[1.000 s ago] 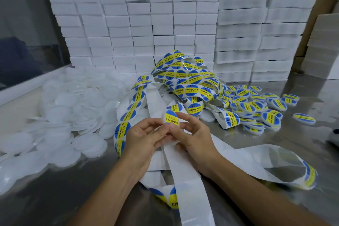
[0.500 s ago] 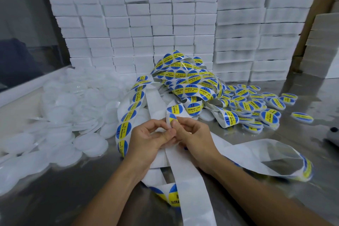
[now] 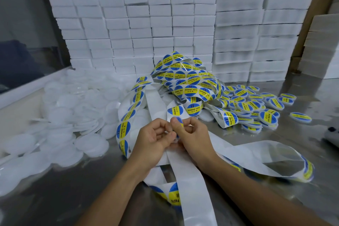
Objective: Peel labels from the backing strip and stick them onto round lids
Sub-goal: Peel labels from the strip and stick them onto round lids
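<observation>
Peeling is in hand at frame centre: one label (image 3: 177, 121) is pinched by the right hand (image 3: 192, 137), while the backing strip (image 3: 185, 169) is gripped by the left hand (image 3: 156, 139). Next, a blank lid (image 3: 91, 145) at lower left probably must be picked.

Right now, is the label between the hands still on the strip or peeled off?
Cannot tell: fingers cover most of the label and the strip beneath.
</observation>
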{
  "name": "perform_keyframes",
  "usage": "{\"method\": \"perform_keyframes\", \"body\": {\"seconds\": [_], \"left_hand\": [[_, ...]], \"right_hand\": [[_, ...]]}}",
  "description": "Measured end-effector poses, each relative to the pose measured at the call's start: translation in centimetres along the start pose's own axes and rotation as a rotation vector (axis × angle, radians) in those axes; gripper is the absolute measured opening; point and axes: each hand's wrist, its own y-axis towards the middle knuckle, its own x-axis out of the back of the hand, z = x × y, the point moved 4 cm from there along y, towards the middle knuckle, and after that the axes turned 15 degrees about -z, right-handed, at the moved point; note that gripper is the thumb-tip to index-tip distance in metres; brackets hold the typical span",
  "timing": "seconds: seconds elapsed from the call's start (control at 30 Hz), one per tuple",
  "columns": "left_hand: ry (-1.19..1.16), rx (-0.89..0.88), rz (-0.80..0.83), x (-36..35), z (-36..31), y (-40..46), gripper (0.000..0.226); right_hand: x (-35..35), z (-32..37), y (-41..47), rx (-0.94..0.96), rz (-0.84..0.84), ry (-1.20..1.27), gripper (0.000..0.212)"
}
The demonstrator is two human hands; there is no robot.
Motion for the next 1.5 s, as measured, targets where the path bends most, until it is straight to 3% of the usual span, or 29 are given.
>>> {"method": "perform_keyframes", "body": {"seconds": [0.23, 0.4, 0.47, 0.53, 0.67, 0.83, 0.93, 1.0, 1.07, 1.17, 1.27, 1.37, 1.5], "left_hand": [[-0.038, 0.134, -0.014, 0.3, 0.5, 0.2, 0.015], [-0.17, 0.224, -0.181, 0.9, 1.0, 0.8, 0.012], [-0.173, 0.211, -0.258, 1.3, 1.1, 1.0, 0.01], [-0.118, 0.175, -0.311, 1.4, 1.2, 0.9, 0.007], [0.228, -0.01, -0.412, 1.4, 1.2, 0.9, 0.009], [0.22, 0.031, -0.286, 0.4, 1.2, 0.4, 0.038], [0.269, 0.009, -0.293, 0.5, 1.7, 0.8, 0.027], [0.267, 0.011, -0.293, 0.6, 1.8, 0.8, 0.012], [0.25, 0.043, -0.314, 0.8, 2.0, 0.8, 0.013], [0.208, 0.111, -0.347, 1.1, 2.1, 0.7, 0.016], [0.2, 0.139, -0.357, 1.3, 2.0, 0.7, 0.03], [0.178, 0.172, -0.343, 1.3, 1.9, 0.7, 0.037], [0.153, 0.191, -0.309, 1.1, 1.7, 0.7, 0.035]], "right_hand": [[0.6, -0.2, 0.6, 0.053, -0.058, -0.11, 0.049], [0.2, -0.2, 0.2, 0.024, 0.068, 0.008, 0.013], [-0.2, -0.2, 0.0, 0.021, 0.13, 0.041, 0.027], [-0.3, -0.2, 0.0, -0.008, 0.135, 0.081, 0.027], [0.3, -0.5, 0.6, -0.117, 0.034, 0.134, 0.019], [0.3, -0.8, 0.9, -0.184, -0.002, 0.168, 0.02], [0.3, -0.7, 0.9, -0.272, -0.011, 0.231, 0.011], [0.6, -0.7, 1.2, -0.416, -0.06, 0.347, 0.003], [1.3, -0.3, 1.9, -0.454, -0.102, 0.376, 0.008], [3.1, 1.4, 3.2, -0.254, -0.136, 0.217, 0.019], [5.6, 2.7, 4.8, -0.122, -0.281, 0.147, 0.016], [8.8, 3.2, 6.7, -0.074, -0.498, 0.184, 0.018], [11.8, 2.0, 8.3, -0.136, -0.627, 0.338, 0.037]]}}
